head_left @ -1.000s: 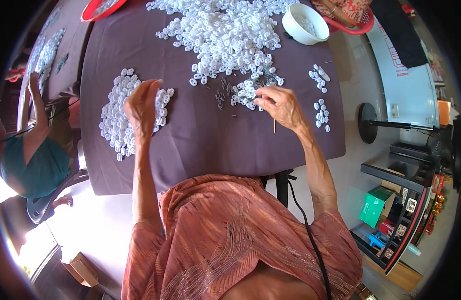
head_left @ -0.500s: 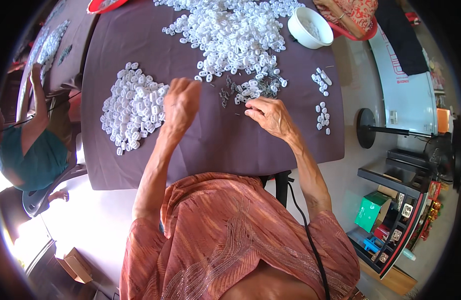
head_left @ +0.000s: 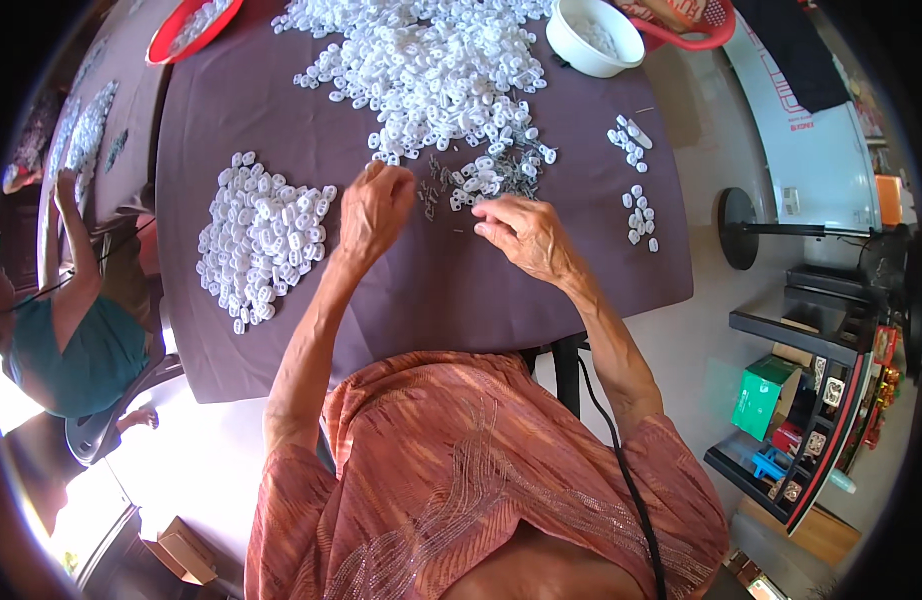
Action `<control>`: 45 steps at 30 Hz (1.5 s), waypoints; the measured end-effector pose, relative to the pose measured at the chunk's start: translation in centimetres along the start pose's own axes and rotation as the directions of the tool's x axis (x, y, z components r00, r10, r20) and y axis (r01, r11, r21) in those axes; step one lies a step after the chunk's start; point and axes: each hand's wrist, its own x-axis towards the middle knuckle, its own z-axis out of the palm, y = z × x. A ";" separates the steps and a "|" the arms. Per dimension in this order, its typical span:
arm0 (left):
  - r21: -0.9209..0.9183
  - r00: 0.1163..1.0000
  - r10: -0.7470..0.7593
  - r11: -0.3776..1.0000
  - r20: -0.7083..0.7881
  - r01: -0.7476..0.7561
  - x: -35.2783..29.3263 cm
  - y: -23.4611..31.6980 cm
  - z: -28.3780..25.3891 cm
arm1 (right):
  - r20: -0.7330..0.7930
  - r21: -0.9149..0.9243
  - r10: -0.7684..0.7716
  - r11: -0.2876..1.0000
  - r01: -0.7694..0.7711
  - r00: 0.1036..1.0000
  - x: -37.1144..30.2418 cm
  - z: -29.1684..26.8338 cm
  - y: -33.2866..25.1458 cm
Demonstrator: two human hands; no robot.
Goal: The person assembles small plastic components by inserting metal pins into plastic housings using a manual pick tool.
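My left hand (head_left: pixel 377 210) is closed above the table, between the left heap of small white plastic clips (head_left: pixel 261 235) and a small mixed pile. Its fingertips are turned away, so anything in them is hidden. My right hand (head_left: pixel 529 238) is closed too, thumb and forefinger drawn together just in front of that mixed pile. I cannot make out what it pinches. The mixed pile holds white clips (head_left: pixel 478 178) and thin grey nails (head_left: pixel 522 172). More grey nails (head_left: pixel 430 190) lie scattered between my hands. A much larger heap of white clips (head_left: pixel 421 70) spreads behind.
A white bowl (head_left: pixel 594 66) stands at the back right, beside a red basket (head_left: pixel 703 25) and another person's arm. Two small clip groups (head_left: pixel 638 217) lie near the table's right side. A red tray (head_left: pixel 163 45) sits far left. Another person (head_left: pixel 81 345) works at a left-hand table.
My left hand has moved right, away from the left heap and nearer to my right hand. My right hand stays by the mixed pile. The whole view has turned slightly.
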 end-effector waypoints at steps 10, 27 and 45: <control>-0.730 0.751 -0.218 0.184 0.623 0.659 -2.6 5.0 -0.9 | -0.055 0.197 -0.041 0.979 0.051 0.998 0.8 -0.1 -2.8; 0.027 0.999 0.034 0.999 -0.042 -0.033 -0.9 2.5 -0.1 | -0.023 0.478 0.266 0.850 -0.223 0.964 -2.3 0.1 0.5; 0.245 0.977 0.209 0.950 -0.039 -0.194 -4.6 0.3 0.9 | 0.045 0.487 0.328 0.818 -0.308 0.944 -4.5 3.1 1.9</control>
